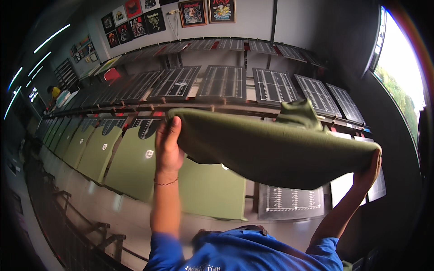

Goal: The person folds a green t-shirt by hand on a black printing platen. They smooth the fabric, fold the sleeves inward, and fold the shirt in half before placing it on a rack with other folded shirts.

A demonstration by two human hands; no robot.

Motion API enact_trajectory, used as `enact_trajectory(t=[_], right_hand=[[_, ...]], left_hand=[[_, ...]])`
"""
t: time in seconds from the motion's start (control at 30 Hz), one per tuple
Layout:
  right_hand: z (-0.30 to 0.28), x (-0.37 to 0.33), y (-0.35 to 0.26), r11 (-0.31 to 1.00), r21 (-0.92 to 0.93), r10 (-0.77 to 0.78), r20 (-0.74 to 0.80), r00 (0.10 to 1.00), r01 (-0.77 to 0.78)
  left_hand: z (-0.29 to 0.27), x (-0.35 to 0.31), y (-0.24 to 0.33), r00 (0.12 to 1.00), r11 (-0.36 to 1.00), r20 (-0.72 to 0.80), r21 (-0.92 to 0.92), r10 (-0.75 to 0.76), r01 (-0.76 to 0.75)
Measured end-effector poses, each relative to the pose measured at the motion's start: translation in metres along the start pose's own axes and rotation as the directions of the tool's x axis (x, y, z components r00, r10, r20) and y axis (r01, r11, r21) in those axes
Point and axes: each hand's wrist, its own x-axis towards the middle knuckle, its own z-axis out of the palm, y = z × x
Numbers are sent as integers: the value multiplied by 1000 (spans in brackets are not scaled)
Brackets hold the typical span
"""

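Observation:
I hold an olive green shirt (271, 149) stretched out flat in the air between both hands. My left hand (168, 147) grips its left edge, thumb on top. My right hand (370, 169) grips the right edge from underneath. A bunched part of the shirt (300, 115) sticks up at the far side. The shirt hangs above a long printing table, over a green shirt laid on a board (212, 189) and a bare dark gridded board (291, 201).
A row of green shirts on boards (97, 153) runs to the left along the table. Further rows of dark gridded boards (224, 81) stand behind. Framed posters (193, 12) hang on the back wall. A window (400, 86) is at right. A person (54, 92) stands far left.

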Motion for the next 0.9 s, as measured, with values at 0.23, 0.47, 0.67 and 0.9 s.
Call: enact_trajectory(t=[0.23,0.47,0.67,0.9], right_hand=[[97,-44,62,922,-368,1,321,947,124],[230,-89,101,850,-133,527,200,826,-510],[229,-97,48,932,-141,358,203,912,-334],[124,-220,108,698,-306,697,82,712,-648]], left_hand=[[-116,52,58,994,971,-76,221,-78,93],[-236,111,-9,961,931,-204,276,-188,240],[-197,98,69,981,977,-132,140,-143,161],[-263,-55,9,908,871,-212,270,-361,410]])
